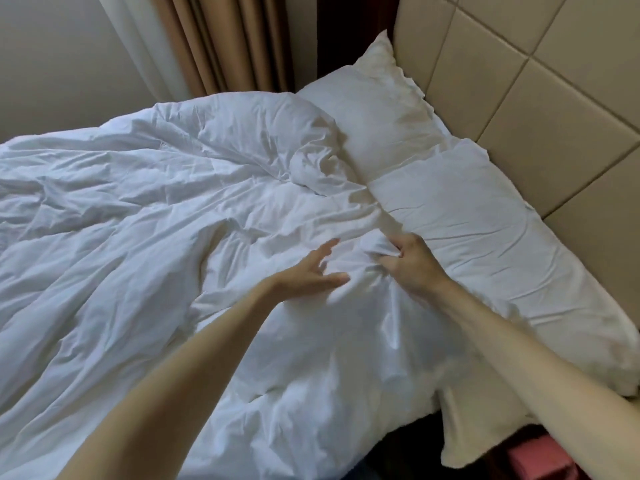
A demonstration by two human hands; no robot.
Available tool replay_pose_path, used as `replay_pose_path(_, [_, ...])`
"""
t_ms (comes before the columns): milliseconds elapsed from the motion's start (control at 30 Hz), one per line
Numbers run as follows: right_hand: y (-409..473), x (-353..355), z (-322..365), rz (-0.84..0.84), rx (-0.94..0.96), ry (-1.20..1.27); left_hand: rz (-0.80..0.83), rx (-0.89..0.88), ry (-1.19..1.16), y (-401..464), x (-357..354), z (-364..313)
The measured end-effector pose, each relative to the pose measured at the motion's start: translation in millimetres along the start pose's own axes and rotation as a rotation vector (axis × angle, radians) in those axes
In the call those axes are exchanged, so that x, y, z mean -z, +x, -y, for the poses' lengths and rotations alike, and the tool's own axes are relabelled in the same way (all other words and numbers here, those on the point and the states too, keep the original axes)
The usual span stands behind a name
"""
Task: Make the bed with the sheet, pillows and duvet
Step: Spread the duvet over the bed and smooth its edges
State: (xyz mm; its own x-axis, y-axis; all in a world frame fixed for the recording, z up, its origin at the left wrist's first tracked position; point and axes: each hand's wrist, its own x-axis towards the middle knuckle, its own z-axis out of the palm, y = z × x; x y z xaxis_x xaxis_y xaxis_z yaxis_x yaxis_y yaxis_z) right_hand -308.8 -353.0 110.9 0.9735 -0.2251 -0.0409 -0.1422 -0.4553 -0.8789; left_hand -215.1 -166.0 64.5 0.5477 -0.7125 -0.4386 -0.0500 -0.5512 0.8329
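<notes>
Gripping a bunched fold of the crumpled white fabric duvet [173, 209], the right hand [412, 261] had its fingers curled into the cloth near the duvet's upper edge. The left hand [311, 271] hovered just beside it, fingers spread and holding nothing; contact with the duvet could not be determined. The duvet lay wrinkled beneath both forearms and spread far out to the left hand's side. Just beyond the right hand lay a flat white rectangular pillow [485, 230], and further off a second plump white pillow [377, 109], both against the beige padded panelled headboard [554, 84]. Tan pleated curtains [221, 39] hung beyond the left hand.
</notes>
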Motion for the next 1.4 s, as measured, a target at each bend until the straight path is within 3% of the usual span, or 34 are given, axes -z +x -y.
replay_pose_path(100, [-25.7, 14.8, 37.2, -0.013, 0.082, 0.134, -0.050, -0.018, 0.042, -26.4, -9.2, -9.7])
replay_pose_path(167, [-35.3, 20.4, 54.2, 0.018, 0.082, 0.125, -0.176, -0.066, 0.032, -34.2, -14.4, -10.6])
replay_pose_path(233, [-50.8, 24.5, 67.4, 0.072, 0.043, 0.033, -0.184, -0.147, -0.002, -46.0, -26.9, -14.5])
replay_pose_path(400, [-84.1, 64.8, 77.4, 0.359, -0.188, -0.342, -0.152, -0.259, -0.197, -65.3, -61.1, -44.2])
replay_pose_path(533, [-104.6, 102.9, 62.4, 0.528, -0.461, -0.184, -0.058, -0.264, -0.220, -58.6, -89.1, -74.7])
replay_pose_path(667, [-109.2, 130.5, 28.1, 0.510, -0.606, -0.147, -0.084, -0.232, -0.185, -34.9, -122.3, -85.5])
replay_pose_path(767, [-115.3, 141.8, -4.9, 0.549, -0.672, -0.180, -0.143, -0.104, -0.030, -9.6, -156.1, -78.8])
replay_pose_path(933, [-114.8, 140.7, -89.6, 0.400, -0.641, -0.418, -0.020, 0.078, 0.302, 14.5, -199.4, -47.1])
replay_pose_path(1100, [-98.3, 131.9, -126.2, 0.309, -0.544, -0.290, -0.231, 0.194, 0.186, 10.8, -194.6, -27.8])
replay_pose_path(1267, [-71.0, 116.9, -115.1, 0.271, -0.462, -0.173, -0.493, 0.243, -0.109, -2.3, -160.4, -27.4])
replay_pose_path(1400, [-39.8, 98.8, -98.5, 0.272, -0.415, -0.150, -0.632, 0.224, -0.176, -15.5, -128.0, -30.5])
